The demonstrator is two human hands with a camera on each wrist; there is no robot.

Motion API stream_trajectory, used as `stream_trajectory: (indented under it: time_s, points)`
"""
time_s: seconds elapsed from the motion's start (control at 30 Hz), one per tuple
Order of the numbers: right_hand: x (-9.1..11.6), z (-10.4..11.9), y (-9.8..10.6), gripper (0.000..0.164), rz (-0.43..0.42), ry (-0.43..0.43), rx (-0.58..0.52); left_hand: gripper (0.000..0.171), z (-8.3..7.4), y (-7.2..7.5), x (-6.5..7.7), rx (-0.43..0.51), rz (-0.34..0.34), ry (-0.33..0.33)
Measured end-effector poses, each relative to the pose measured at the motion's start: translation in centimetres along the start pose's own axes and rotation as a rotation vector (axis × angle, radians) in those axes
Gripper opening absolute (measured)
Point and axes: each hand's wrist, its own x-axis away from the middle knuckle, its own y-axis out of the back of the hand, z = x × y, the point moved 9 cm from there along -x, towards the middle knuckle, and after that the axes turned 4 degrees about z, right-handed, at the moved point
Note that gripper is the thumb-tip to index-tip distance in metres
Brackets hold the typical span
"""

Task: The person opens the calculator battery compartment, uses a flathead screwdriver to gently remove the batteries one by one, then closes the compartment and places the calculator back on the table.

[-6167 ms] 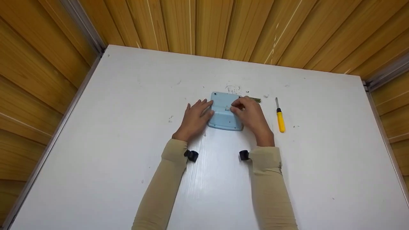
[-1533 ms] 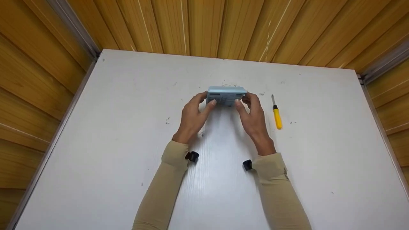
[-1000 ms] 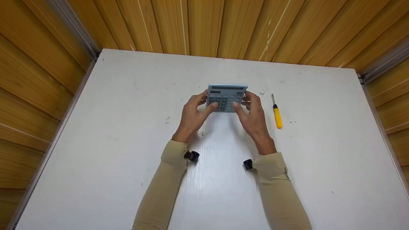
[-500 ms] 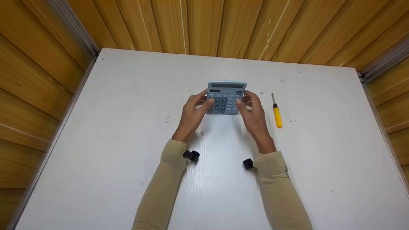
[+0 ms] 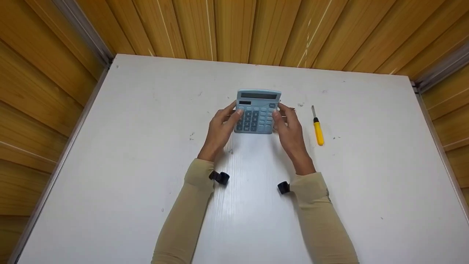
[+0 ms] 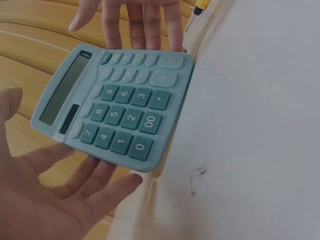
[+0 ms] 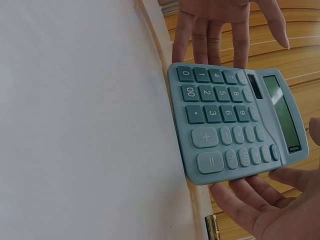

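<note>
A light blue calculator [image 5: 257, 112] is held keys-up above the far middle of the white table [image 5: 110, 165]. The left hand [image 5: 219, 130] cradles its left edge and the right hand [image 5: 290, 129] its right edge, fingers [image 6: 102, 192] loosely curled beneath. A yellow screwdriver [image 5: 318, 130] lies just right of the right hand

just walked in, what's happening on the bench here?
A person holds a light blue calculator between both hands, keypad up and display toward the far edge of the white table. The left hand supports its left side, the right hand its right side, fingers underneath and thumbs on the edges. The screen looks blank. A yellow-handled screwdriver lies untouched on the table to the right.
</note>
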Motion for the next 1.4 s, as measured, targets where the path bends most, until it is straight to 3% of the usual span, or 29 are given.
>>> stream_trajectory:
  time_s: [0.5, 0.97, 1.23, 1.4]
  points:
    - [0.1, 0.3, -0.4, 0.070, 0.053, -0.156, 0.026, 0.069, 0.5, -0.1, 0.2, 0.034, -0.002, 0.091]
    - [0.0, -1.4, -1.0, 0.071, 0.125, -0.283, 0.105, 0.064, 1.5, -0.5, 0.2, -0.043, -0.008, 0.133]
    - [0.0, -1.7, -1.3, 0.065, 0.139, -0.285, 0.148, 0.058, 1.3, -0.6, -0.2, -0.189, -0.007, 0.090]
    - [0.1, -1.9, -1.5, 0.064, 0.164, -0.308, 0.161, 0.059, 1.3, -0.7, -0.2, -0.273, 0.003, 0.101]
